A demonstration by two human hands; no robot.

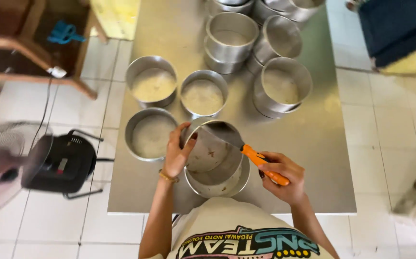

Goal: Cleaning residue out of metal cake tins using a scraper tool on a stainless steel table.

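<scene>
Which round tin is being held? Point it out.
The tilted tin at the table's near edge: the left hand grips its rim while the right hand holds an orange-handled knife inside it. The others sit untouched.

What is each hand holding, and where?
Left hand grips the rim of a tilted round metal tin. Right hand holds a knife by its orange handle.

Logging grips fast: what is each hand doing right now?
Left hand: closed on the rim of the round metal tin.
Right hand: closed around the orange-handled knife.
</scene>
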